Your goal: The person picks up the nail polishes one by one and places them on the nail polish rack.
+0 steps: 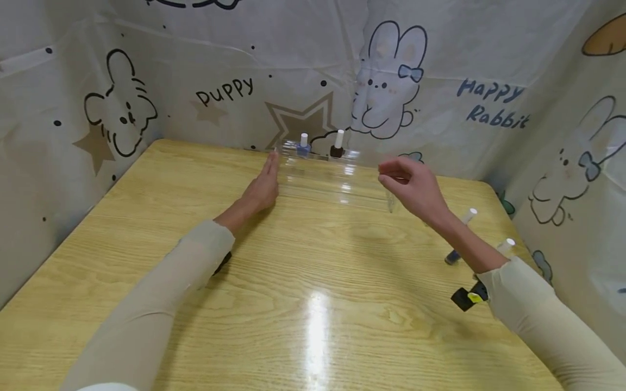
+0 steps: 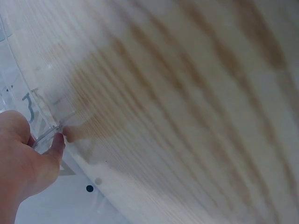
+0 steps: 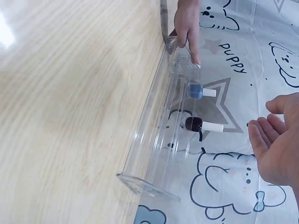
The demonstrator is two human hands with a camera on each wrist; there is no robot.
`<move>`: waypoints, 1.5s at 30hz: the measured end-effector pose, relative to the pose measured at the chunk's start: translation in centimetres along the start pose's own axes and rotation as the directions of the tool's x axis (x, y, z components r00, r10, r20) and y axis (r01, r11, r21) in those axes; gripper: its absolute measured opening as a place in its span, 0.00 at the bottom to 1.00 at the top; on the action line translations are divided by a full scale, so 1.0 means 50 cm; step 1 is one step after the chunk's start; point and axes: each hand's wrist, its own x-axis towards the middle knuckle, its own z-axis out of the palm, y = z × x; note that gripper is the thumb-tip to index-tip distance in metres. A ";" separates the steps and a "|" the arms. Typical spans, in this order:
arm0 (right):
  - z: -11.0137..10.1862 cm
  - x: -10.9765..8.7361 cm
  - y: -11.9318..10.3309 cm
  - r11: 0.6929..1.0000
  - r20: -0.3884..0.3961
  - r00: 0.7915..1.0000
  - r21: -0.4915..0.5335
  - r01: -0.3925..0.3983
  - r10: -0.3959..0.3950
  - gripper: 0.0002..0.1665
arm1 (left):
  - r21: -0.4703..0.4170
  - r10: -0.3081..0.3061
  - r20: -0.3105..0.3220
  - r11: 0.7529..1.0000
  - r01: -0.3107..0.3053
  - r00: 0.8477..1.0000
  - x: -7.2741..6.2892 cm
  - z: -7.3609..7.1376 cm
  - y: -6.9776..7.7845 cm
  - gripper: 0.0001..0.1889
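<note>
A clear tiered rack [image 1: 337, 187] stands at the table's back edge. On its upper tier are two white-capped nail polish bottles, a blue one [image 1: 304, 147] and a dark one [image 3: 193, 124]. My left hand [image 1: 261, 187] holds the rack's left end, with thumb and fingers about the clear end panel [image 2: 46, 134] in the left wrist view. Over the rack's right end hovers my right hand [image 1: 415, 187], fingers loosely bent and thumb near the fingertips. Nothing shows between them in the right wrist view, where this hand [image 3: 278, 144] is apart from the bottles.
To the right, beside my right forearm, a dark blue nail polish bottle [image 1: 452, 257] leans in view. Another white cap [image 1: 506, 246] shows past the forearm, its bottle hidden. Printed cloth [image 1: 293, 65] hangs behind the wooden table [image 1: 313, 260] and along both sides.
</note>
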 end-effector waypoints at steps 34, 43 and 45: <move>-0.142 -0.222 0.060 0.980 -0.197 0.960 0.021 -0.196 0.197 0.18 | 0.030 0.004 -0.002 1.000 -0.004 1.000 -0.010 -0.013 0.003 0.37; -0.164 -0.256 0.095 0.944 -0.201 0.925 -0.004 -0.331 0.324 0.19 | 0.019 0.012 0.016 1.000 -0.012 1.000 -0.003 -0.005 0.009 0.38; -0.169 -0.258 0.101 0.943 -0.208 0.924 -0.009 -0.331 0.322 0.20 | 0.020 0.015 0.015 1.000 -0.015 1.000 -0.002 -0.004 0.008 0.37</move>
